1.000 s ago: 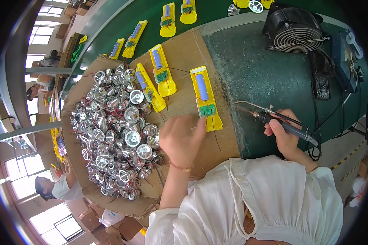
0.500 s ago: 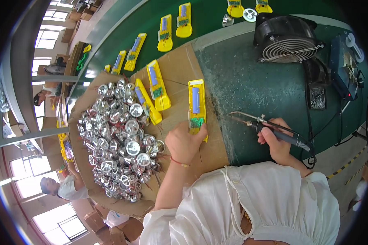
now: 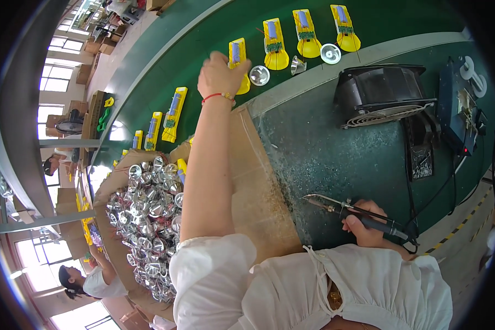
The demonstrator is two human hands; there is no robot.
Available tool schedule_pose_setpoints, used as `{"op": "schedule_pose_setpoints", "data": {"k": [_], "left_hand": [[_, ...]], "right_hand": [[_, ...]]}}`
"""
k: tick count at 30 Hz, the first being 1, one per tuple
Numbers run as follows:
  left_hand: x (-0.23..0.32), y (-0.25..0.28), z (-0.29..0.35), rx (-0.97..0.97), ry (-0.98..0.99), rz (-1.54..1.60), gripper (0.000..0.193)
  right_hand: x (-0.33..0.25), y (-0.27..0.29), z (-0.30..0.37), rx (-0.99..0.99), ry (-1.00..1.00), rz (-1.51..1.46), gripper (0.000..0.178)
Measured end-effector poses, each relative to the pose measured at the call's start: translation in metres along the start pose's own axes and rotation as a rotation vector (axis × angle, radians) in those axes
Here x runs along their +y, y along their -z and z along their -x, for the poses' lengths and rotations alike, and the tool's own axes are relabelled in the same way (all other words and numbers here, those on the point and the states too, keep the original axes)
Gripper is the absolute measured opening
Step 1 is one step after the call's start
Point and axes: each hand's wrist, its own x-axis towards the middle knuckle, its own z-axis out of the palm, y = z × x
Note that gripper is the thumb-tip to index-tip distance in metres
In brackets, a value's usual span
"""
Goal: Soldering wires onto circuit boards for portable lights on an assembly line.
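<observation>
My left arm stretches across to the green belt (image 3: pixel 198 71), where my left hand (image 3: pixel 220 77) is closed around a yellow flashlight housing (image 3: pixel 236 50). A blue-violet battery shows in it; my hand covers part of its middle. A shiny reflector (image 3: pixel 259 76) lies just right of that hand. My right hand (image 3: pixel 364 224) grips a soldering iron (image 3: pixel 382 224) with a thin metal tube along it. Its tip points left above the dark green worktop (image 3: pixel 324 159), apart from any housing. Under my left forearm lies a cardboard sheet (image 3: pixel 258 203).
A heap of silvery reflectors (image 3: pixel 148 214) sits on the left of the cardboard. More yellow housings (image 3: pixel 275 44) line the belt. A black fan (image 3: pixel 379 93), a blue box (image 3: pixel 451 115) and a small dark tray (image 3: pixel 422 162) stand at right. Another person (image 3: pixel 96 280) works at far left.
My left hand has moved from the cardboard up to the belt; the housing it held there is gone from the cardboard. The right hand still holds the iron. My view has shifted.
</observation>
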Motion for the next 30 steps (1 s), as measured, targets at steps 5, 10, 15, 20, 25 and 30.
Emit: {"op": "schedule_pose_setpoints", "data": {"k": [5,10,15,20,25,30], "left_hand": [[-0.015,0.001,0.027,-0.167,0.017,-0.171,0.056],[-0.027,0.039,0.159,-0.203,-0.133,-0.167,0.044],[-0.044,0.039,0.295,-0.022,-0.152,-0.025,0.041],[-0.067,0.072,0.344,0.152,-0.032,0.308,0.037],[-0.126,0.095,0.362,0.116,0.027,-0.013,0.023],[-0.124,0.089,0.385,-0.049,-0.266,-0.386,0.023]], "right_hand": [[0.006,-0.005,0.000,-0.026,0.062,0.016,0.015],[0.001,-0.008,0.004,0.068,-0.079,-0.042,0.016],[0.005,-0.008,0.006,0.082,-0.077,-0.040,0.013],[0.004,-0.013,0.007,0.052,-0.015,-0.017,0.014],[0.004,-0.016,0.015,0.001,0.066,0.011,0.015],[-0.003,-0.018,0.026,-0.040,0.116,-0.014,0.015]]}}
